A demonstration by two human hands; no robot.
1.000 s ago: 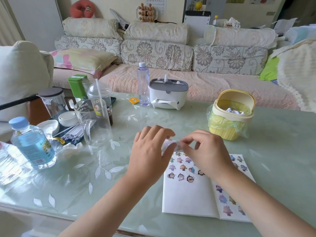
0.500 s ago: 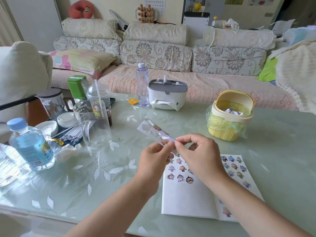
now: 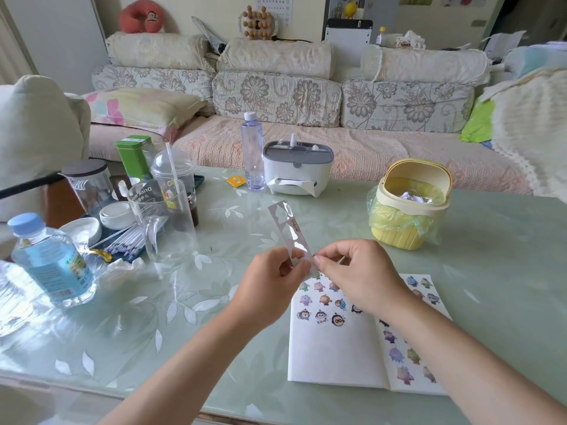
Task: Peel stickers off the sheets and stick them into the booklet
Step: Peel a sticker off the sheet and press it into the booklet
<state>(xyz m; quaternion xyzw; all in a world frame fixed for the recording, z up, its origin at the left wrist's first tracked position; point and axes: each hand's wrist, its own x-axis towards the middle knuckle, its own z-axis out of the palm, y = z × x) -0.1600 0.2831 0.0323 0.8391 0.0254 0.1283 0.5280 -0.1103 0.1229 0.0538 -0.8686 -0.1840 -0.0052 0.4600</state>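
Pinching the lower end of the sticker strip point(image 3: 288, 231), the left hand point(image 3: 270, 280) steadies it while the right hand point(image 3: 359, 277) nips its bottom corner, over the open booklet point(image 3: 331, 354). Yank too fast and I'd guess a sticker tears or folds onto itself.

Hands point(image 3: 270, 286) point(image 3: 362, 277) x2, sticker strip point(image 3: 293, 237) x1, booklet point(image 3: 331, 357) x1, bin point(image 3: 399, 237) x1.

Table point(image 3: 491, 271): pale green, glossy top with a leaf pattern. On it:
- open booklet point(image 3: 331, 357), stickers on both pages, below the right hand point(image 3: 359, 277)
- yellow lidded bin point(image 3: 408, 210) with bag liner, beyond the right hand
- white-grey tissue box point(image 3: 296, 170) and clear bottle point(image 3: 253, 154), beyond both hands
- glass jug point(image 3: 165, 228) and blue-capped water bottle point(image 3: 52, 265), left of the left hand point(image 3: 270, 289)
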